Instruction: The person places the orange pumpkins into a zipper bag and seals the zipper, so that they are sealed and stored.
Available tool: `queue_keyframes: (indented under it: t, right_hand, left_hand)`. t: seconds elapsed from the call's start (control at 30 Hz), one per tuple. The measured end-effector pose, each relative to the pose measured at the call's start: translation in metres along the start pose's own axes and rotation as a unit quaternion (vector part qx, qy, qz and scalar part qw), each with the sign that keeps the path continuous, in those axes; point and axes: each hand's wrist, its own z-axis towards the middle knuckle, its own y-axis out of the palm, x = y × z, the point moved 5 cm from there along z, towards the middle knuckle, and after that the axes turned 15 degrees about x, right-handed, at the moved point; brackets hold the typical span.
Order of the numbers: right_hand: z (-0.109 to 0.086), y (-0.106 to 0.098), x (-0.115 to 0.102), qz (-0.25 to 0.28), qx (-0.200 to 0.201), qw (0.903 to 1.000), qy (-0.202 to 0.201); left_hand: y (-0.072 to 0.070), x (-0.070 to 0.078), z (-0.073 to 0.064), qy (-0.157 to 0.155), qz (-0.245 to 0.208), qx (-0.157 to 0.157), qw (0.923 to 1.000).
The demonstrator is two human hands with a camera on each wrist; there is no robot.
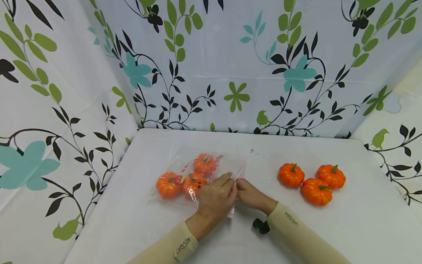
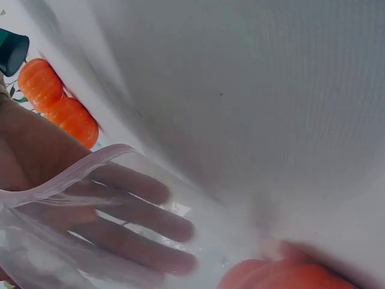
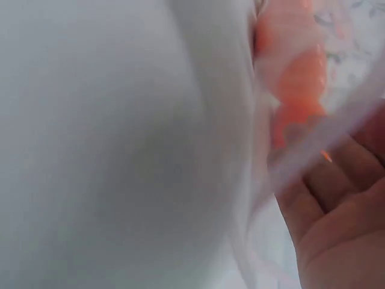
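Note:
A clear plastic bag (image 1: 215,167) with pink print and a pinkish edge lies on the table, with three orange toy pumpkins (image 1: 169,186) inside. At its right-hand mouth my left hand (image 1: 214,196) grips the edge with curled fingers. Close beside it, my right hand (image 1: 254,194) holds the same edge. In the left wrist view, the right hand's fingers (image 2: 138,229) extend and show through the plastic, past the pale rim (image 2: 78,171). The right wrist view has the left hand (image 3: 337,205) partly behind the blurred bag edge.
Three more orange pumpkins (image 1: 316,191) with green stems sit together at the right of the white table (image 1: 132,220). A dark green device (image 1: 261,226) is under the right wrist. Patterned curtains (image 1: 197,73) stand at the back and sides.

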Motion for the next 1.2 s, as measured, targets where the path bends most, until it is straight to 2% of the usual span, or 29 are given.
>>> queue_keyframes:
  t: [0.1, 0.23, 0.33, 0.5, 0.63, 0.73, 0.83, 0.93, 1.07, 1.2]
  right_hand:
    - [-0.014, -0.019, -0.001, -0.070, 0.026, 0.9972, -0.006]
    - [-0.036, -0.052, -0.007, -0.179, 0.062, 0.9818, -0.017]
    - [-0.051, -0.079, -0.016, -0.259, 0.094, 0.9607, -0.036]
    - [-0.073, -0.129, -0.034, -0.365, 0.166, 0.9151, -0.048]
    - [-0.084, -0.170, -0.043, -0.400, 0.232, 0.8856, -0.046]
    - [-0.091, -0.194, -0.039, -0.404, 0.273, 0.8730, 0.003]
    - [-0.097, -0.209, -0.026, -0.392, 0.284, 0.8723, 0.071]
    - [-0.103, -0.215, -0.009, -0.374, 0.270, 0.8798, 0.114]
    - [-0.113, -0.216, 0.013, -0.354, 0.247, 0.8932, 0.126]
    - [-0.127, -0.218, 0.027, -0.356, 0.247, 0.8902, 0.139]
  left_hand:
    - [0.000, 0.000, 0.000, 0.001, 0.004, 0.005, 1.0000]
    - [0.000, -0.002, -0.002, 0.002, 0.011, 0.012, 0.9999]
    - [-0.001, -0.003, -0.003, -0.001, 0.009, 0.014, 0.9999]
    - [-0.003, -0.006, -0.003, -0.010, 0.002, 0.016, 0.9998]
    - [-0.004, -0.007, -0.002, -0.011, 0.007, 0.017, 0.9998]
    - [-0.004, -0.007, -0.002, -0.011, 0.011, 0.014, 0.9998]
    - [-0.004, -0.007, -0.002, -0.009, 0.010, 0.015, 0.9998]
    - [-0.003, -0.006, -0.002, -0.010, 0.005, 0.015, 0.9998]
    - [-0.001, -0.004, -0.002, -0.014, 0.000, 0.011, 0.9998]
    - [0.001, -0.001, -0.003, -0.017, -0.007, 0.011, 0.9998]
